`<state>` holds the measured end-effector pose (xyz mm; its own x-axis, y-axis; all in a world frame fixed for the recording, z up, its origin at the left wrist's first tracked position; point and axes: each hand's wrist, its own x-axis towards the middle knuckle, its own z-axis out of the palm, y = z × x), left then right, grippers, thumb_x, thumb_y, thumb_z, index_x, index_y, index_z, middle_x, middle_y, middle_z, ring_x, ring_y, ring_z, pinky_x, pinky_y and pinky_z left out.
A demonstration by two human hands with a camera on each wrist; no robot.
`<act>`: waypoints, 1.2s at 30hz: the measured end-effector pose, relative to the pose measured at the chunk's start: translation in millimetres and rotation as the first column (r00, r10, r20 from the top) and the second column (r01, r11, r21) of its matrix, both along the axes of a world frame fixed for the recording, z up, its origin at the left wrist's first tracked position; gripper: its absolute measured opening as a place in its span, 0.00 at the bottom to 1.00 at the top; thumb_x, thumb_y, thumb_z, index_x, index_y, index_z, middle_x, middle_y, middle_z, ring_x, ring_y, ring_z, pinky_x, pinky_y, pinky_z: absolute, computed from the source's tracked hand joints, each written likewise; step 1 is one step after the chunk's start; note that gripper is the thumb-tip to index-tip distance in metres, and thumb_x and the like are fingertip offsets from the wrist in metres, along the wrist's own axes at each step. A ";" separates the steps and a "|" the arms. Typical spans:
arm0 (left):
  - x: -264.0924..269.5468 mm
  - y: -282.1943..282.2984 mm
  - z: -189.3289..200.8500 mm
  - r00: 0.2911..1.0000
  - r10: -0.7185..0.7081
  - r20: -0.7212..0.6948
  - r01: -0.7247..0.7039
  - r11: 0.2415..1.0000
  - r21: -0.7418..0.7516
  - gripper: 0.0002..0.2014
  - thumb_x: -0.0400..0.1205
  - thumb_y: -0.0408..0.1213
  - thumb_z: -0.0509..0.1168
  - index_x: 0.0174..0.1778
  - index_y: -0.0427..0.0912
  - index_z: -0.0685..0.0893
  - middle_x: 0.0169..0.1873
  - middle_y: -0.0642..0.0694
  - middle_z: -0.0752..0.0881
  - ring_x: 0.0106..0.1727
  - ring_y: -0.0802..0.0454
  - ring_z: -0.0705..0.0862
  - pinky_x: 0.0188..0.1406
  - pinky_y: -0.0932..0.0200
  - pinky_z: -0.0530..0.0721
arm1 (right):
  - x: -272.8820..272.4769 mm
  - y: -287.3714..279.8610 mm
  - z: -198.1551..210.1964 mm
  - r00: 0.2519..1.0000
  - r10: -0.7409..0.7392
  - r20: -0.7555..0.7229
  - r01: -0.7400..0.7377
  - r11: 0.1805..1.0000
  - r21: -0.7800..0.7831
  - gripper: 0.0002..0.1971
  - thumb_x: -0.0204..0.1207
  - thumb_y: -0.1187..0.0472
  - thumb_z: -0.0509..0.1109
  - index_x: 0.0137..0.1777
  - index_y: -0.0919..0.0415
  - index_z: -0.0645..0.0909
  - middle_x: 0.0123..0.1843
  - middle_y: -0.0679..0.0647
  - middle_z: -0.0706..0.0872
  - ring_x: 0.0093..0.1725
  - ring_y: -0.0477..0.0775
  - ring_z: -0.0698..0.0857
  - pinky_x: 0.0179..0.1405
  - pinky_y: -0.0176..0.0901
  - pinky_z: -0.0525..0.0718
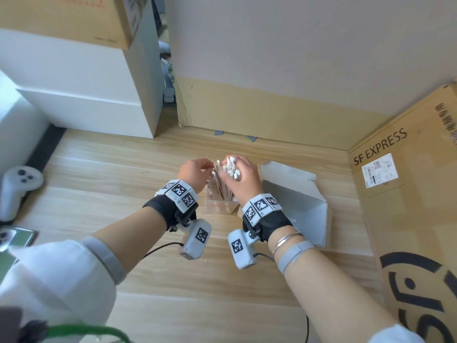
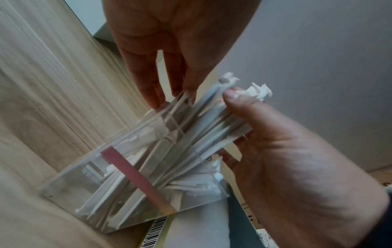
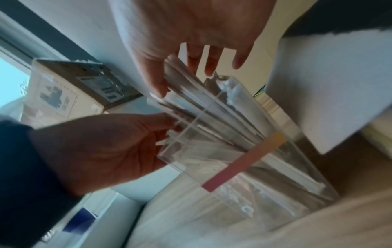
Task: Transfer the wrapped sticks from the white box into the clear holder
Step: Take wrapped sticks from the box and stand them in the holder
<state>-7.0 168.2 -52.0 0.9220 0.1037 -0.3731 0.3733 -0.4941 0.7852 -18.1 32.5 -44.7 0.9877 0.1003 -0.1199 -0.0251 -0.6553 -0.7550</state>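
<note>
From the head camera, both hands met over a clear holder (image 1: 220, 203) standing on a wooden floor, with an opened white box (image 1: 300, 194) just to its right. The right hand (image 1: 241, 178) curled around the tops of a bundle of wrapped sticks (image 1: 228, 167), while the left hand (image 1: 194, 170) pinched stick tops on the bundle's left side. In the left wrist camera, the left hand (image 2: 297, 159) showed its thumb pressing the bundle (image 2: 214, 120) against its fingers; the right hand (image 2: 169, 50) reached down with fingertips on the stick tips at the holder (image 2: 131, 174) rim. The sticks fanned loosely inside. In the blurred right wrist camera, the right hand (image 3: 186, 33) and left hand (image 3: 106, 151) flanked the sticks (image 3: 203, 104) leaning in the holder (image 3: 254, 167). The light holder likely could have tipped if either hand pushed sideways, and loose sticks might have slipped outside the rim onto the floor.
</note>
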 end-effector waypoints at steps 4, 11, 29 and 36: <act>-0.6 0.0 -1.7 1.000 -0.007 -0.023 0.007 1.000 -0.018 0.10 0.82 0.31 0.61 0.53 0.37 0.87 0.53 0.37 0.89 0.54 0.38 0.87 0.58 0.42 0.85 | 0.3 -6.0 -12.3 0.988 0.106 -0.114 -0.130 0.963 -0.234 0.14 0.78 0.55 0.66 0.62 0.52 0.83 0.78 0.43 0.70 0.79 0.55 0.61 0.76 0.48 0.61; -4.0 -6.9 7.5 0.998 0.033 -0.054 -0.037 0.996 -0.085 0.24 0.86 0.50 0.49 0.54 0.35 0.84 0.50 0.35 0.87 0.56 0.36 0.85 0.59 0.39 0.84 | -1.6 -7.5 -3.0 1.000 0.021 -0.012 -0.022 0.998 -0.057 0.10 0.75 0.55 0.70 0.54 0.53 0.87 0.73 0.46 0.77 0.76 0.55 0.66 0.72 0.44 0.61; -5.8 -44.8 20.7 0.987 -0.034 0.155 0.007 0.986 0.169 0.14 0.80 0.31 0.60 0.61 0.43 0.81 0.68 0.40 0.76 0.71 0.42 0.71 0.71 0.54 0.67 | -10.7 -67.1 5.6 0.986 -0.143 -0.083 0.143 0.990 0.001 0.10 0.80 0.57 0.63 0.49 0.59 0.85 0.42 0.48 0.85 0.41 0.48 0.80 0.36 0.34 0.73; -12.8 -99.8 28.5 0.966 -0.103 0.235 0.107 0.994 -0.005 0.18 0.76 0.22 0.60 0.59 0.40 0.80 0.64 0.42 0.79 0.66 0.49 0.77 0.55 0.70 0.68 | -24.7 -118.7 3.4 0.961 -0.256 -0.100 0.257 0.966 0.001 0.11 0.80 0.59 0.60 0.47 0.59 0.85 0.34 0.47 0.83 0.37 0.49 0.81 0.41 0.38 0.78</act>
